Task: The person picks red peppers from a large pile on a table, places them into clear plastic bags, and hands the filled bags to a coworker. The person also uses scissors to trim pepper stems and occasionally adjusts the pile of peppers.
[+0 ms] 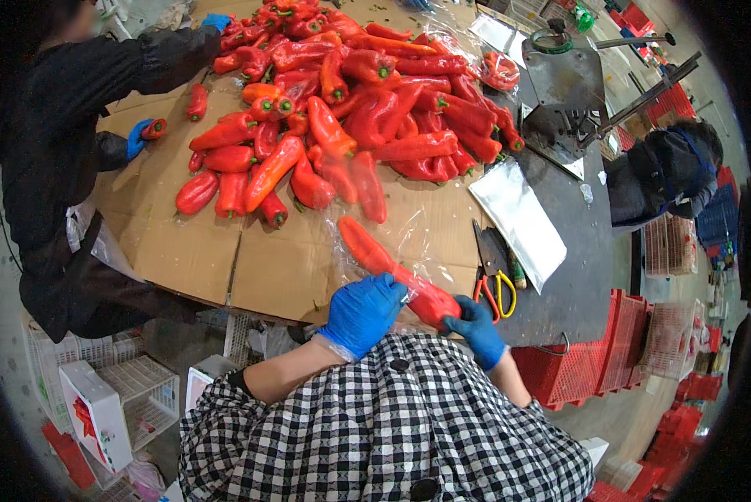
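My left hand (364,315), in a blue glove, is closed on a clear plastic bag (416,233) at the table's near edge. Red peppers (435,302) lie in or against the bag; a long one (364,243) points away from me, and whether the film covers it all I cannot tell. My right hand (478,331), also gloved in blue, grips the near end of the red pepper beside my checked garment. Beyond my hands, a large heap of red peppers (375,119) covers the cardboard (288,270).
To the right lie scissors (494,276) with red and yellow handles, a stack of clear bags (526,219) and a metal device (563,81). A co-worker in dark clothing (49,157) reaches in from the left; another person (664,169) is at the right. Red crates (576,376) stand below the table.
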The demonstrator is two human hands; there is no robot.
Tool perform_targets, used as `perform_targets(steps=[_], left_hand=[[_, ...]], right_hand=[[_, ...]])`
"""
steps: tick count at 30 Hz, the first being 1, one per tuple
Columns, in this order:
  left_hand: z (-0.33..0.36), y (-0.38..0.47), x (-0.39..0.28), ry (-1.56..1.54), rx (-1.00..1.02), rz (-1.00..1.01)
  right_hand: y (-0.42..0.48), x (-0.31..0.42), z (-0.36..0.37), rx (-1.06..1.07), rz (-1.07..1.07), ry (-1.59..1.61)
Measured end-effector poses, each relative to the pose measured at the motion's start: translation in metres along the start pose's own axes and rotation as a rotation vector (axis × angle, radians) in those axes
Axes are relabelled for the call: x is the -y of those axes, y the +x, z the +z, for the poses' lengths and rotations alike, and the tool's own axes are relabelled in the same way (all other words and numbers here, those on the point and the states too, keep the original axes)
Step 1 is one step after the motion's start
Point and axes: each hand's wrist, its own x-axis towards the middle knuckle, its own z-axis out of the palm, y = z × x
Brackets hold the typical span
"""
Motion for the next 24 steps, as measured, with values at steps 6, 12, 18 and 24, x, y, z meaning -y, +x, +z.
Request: perform_targets(steps=[6,12,18,24], left_hand=[[-0.011,-0.006,-0.002,-0.091,-0.264,0.046],[-0.008,-0.021,0.022,-0.627,-0.515,-0.24],[-0.035,-0.025,0.053,-1.322,-0.527,-0.789],[-0.043,-0.024,0.045,-0.793,0.011,-0.115]], right_hand=[[0.065,0.018,0.095,-0.001,-0.487,-0.285],[0.109,-0.023,0.11,0.346,-0.358,-0.034],[0.074,0.027,0.078,0.255,-0.738,-0.92],[0.052,0.029,0.034,-0.052,-0.657,-0.992]])
